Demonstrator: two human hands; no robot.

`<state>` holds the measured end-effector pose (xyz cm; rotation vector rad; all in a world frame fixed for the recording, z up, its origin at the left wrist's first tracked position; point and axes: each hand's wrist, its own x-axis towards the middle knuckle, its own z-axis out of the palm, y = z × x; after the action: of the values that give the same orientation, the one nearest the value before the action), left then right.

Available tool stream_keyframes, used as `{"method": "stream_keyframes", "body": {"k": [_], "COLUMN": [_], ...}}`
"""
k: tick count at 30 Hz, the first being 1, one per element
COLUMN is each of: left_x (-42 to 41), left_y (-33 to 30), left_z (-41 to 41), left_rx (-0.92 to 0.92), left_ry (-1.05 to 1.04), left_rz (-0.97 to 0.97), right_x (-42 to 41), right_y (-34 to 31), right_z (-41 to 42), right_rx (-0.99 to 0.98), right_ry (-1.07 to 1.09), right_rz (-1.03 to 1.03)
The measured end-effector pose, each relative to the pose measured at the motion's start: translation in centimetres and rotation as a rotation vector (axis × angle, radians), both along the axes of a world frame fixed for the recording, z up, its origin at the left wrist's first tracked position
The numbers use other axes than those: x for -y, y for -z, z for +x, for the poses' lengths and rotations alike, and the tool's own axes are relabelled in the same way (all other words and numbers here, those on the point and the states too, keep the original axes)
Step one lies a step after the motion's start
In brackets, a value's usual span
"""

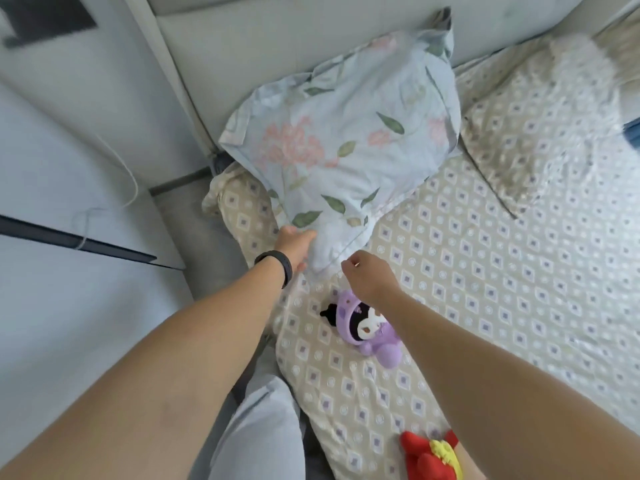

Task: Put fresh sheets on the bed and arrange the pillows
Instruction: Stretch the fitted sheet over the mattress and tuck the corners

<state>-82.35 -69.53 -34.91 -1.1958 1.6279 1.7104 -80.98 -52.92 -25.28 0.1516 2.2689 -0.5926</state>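
Both forearms fill the lower frame, reaching up toward frame centre. Left hand (294,245), with a black band (278,266) at the wrist, grips the near edge of the pillow (339,133); fingers are buried in the fabric, so the exact curl cannot be told. Right hand (369,273) is curled, fingertips pinching what looks like the hem or zip line at the case's open end; the pinched item is too small to confirm.

Pillow lies in the upper centre of the frame, far end propped against the headboard (277,36), near end bunched into a neck between the 2 hands. Judgement: the bunching suits closing or tugging the floral case snug over the filling, 1 hand anchoring while the other works the opening.

Sheet (485,306), beige with a diamond print, already covers the mattress; it wrinkles at the left corner. Judgement: sheet step is largely done, pillow arranging is in hand.

A 2nd pillow (540,126) in matching print sits at upper right, well apart from both hands. Purple toy (367,327) lies on the sheet just below the right wrist. Red toy (429,455) sits at the bottom edge, beside the right forearm. Both toys may need shifting later.

White cable (128,181) hangs at left, off the bed.
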Motion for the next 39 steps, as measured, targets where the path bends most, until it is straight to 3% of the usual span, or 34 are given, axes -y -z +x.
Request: {"method": "stream_keyframes", "body": {"k": [4, 8, 11, 13, 16, 20, 24, 32, 35, 37, 39], "left_x": [2.2, 2.4, 0.5, -1.5, -5.8, -11.5, -15.3, -22.8, -25.2, -25.6, -25.5], "left_y": [3.1, 5.9, -0.5, -4.9, -12.4, -20.8, -23.7, -24.2, -23.1, -22.6, -21.3], "left_z": [-6.4, -10.6, -12.7, -13.9, -13.9, -11.7, -7.3, 3.3, 8.5, 11.2, 12.6], "left_rx": [-0.020, 0.058, 0.005, -0.036, -0.075, -0.131, -0.099, -0.003, 0.016, 0.082, 0.136], "left_ry": [-0.112, -0.068, -0.095, -0.047, 0.058, 0.255, 0.470, 0.655, 0.995, 1.249, 1.376], "left_rz": [0.039, 0.148, 0.129, 0.232, 0.496, 0.770, 0.848, 0.793, 0.573, 0.345, 0.179], "right_x": [1.4, -0.1, -2.8, -4.9, -7.7, -11.5, -14.9, -25.1, -30.3, -32.9, -34.2], "right_y": [0.3, -1.2, -2.6, -4.0, -7.6, -12.7, -15.4, -15.9, -15.6, -14.9, -14.0], "right_z": [-4.0, -5.6, -5.6, -5.3, -4.8, -4.1, -2.9, 6.1, 11.1, 14.2, 16.4], "right_rx": [0.026, -0.009, -0.034, -0.030, 0.054, 0.197, 0.212, -0.158, -0.194, -0.111, -0.040], "right_ry": [0.059, 0.167, 0.318, 0.522, 0.869, 1.232, 1.261, 1.460, 1.417, 1.285, 1.150], "right_rz": [-0.003, -0.037, -0.040, -0.091, -0.296, -0.754, -1.096, -0.883, -0.570, -0.242, -0.030]}}
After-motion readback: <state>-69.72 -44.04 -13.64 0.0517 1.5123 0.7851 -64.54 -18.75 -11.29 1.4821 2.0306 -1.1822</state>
